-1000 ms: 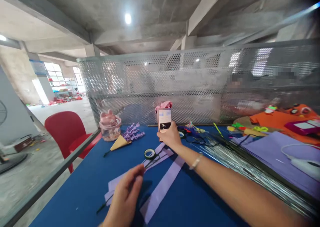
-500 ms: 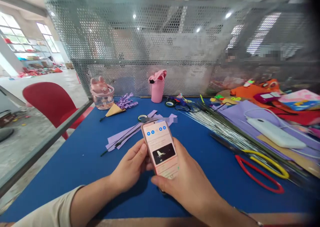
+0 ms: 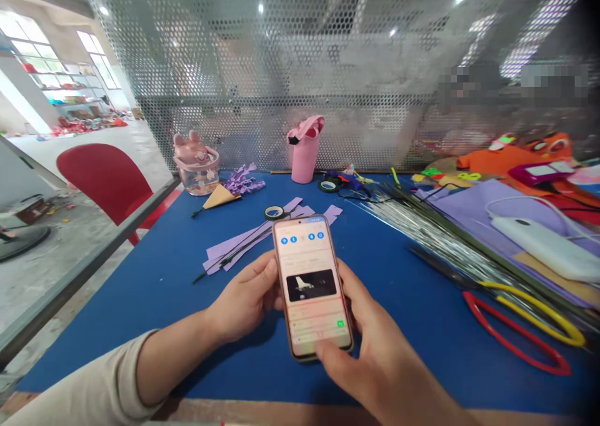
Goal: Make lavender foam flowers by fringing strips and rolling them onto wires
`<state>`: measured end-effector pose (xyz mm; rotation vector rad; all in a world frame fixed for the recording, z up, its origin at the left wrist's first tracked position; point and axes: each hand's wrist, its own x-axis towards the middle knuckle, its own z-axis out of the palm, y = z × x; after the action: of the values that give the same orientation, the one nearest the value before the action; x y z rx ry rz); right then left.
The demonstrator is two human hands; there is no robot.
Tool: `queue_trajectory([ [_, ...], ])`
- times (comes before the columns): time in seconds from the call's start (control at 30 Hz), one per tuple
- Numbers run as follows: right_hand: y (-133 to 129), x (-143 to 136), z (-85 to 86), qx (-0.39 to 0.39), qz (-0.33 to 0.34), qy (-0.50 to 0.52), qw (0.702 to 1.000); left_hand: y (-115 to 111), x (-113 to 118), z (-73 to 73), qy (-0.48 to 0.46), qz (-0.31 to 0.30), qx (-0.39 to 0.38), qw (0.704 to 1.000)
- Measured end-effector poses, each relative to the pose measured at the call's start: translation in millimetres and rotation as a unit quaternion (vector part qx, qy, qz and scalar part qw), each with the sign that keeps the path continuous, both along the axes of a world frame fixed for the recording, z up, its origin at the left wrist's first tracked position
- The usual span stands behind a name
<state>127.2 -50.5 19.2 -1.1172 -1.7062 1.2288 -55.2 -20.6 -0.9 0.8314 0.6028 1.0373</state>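
Note:
A phone [image 3: 312, 285] with a lit screen is held upright between both hands over the blue table [image 3: 187, 332]. My left hand [image 3: 244, 298] grips its left edge, the thumb along the side and the other fingers partly hidden behind. My right hand [image 3: 370, 332] holds the right edge, with its thumb on the lower part of the screen. Just beyond the phone lie purple paper strips [image 3: 239, 245] with dark stems on them, and a roll of green tape [image 3: 274, 212].
Red-and-yellow-handled scissors [image 3: 515, 326] lie at the right, beside a bundle of wires [image 3: 422, 232] and a white power bank [image 3: 544, 245]. At the back stand a pink cylinder [image 3: 304, 157] and a clear bucket [image 3: 199, 173]. A red chair [image 3: 103, 176] is at the left.
The phone has turned more upright and moved slightly right, showing more of its screen. My right hand has shifted right and its thumb now lies on the screen's lower part. The view has shifted.

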Motion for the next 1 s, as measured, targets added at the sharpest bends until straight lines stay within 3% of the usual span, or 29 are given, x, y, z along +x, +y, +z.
queue_trajectory([
  [0.13,4.0,4.4,7.8,-0.084,0.092,0.114,0.986,5.7,-2.6,-0.4,0.001,0.003,-0.012,1.0],
  [0.47,5.9,-6.6,-3.1,-0.081,0.022,0.101,0.991,5.2,-1.6,1.2,0.0,0.014,-0.016,1.0],
  [0.67,7.8,-1.1,-0.4,-0.091,0.075,0.148,0.982,7.7,-2.8,-0.6,-0.021,-0.036,-0.033,0.999],
  [0.8,7.1,0.1,1.5,-0.097,0.085,0.156,0.979,6.8,0.6,1.5,-0.007,-0.021,-0.032,0.999],
  [0.9,5.9,4.5,-4.0,-0.092,0.05,0.142,0.984,5.9,2.5,0.9,0.014,0.002,-0.029,0.999],
  [1.0,3.8,20.7,-15.8,-0.061,-0.045,0.083,0.994,7.7,1.7,-1.0,0.035,0.021,-0.025,0.999],
])
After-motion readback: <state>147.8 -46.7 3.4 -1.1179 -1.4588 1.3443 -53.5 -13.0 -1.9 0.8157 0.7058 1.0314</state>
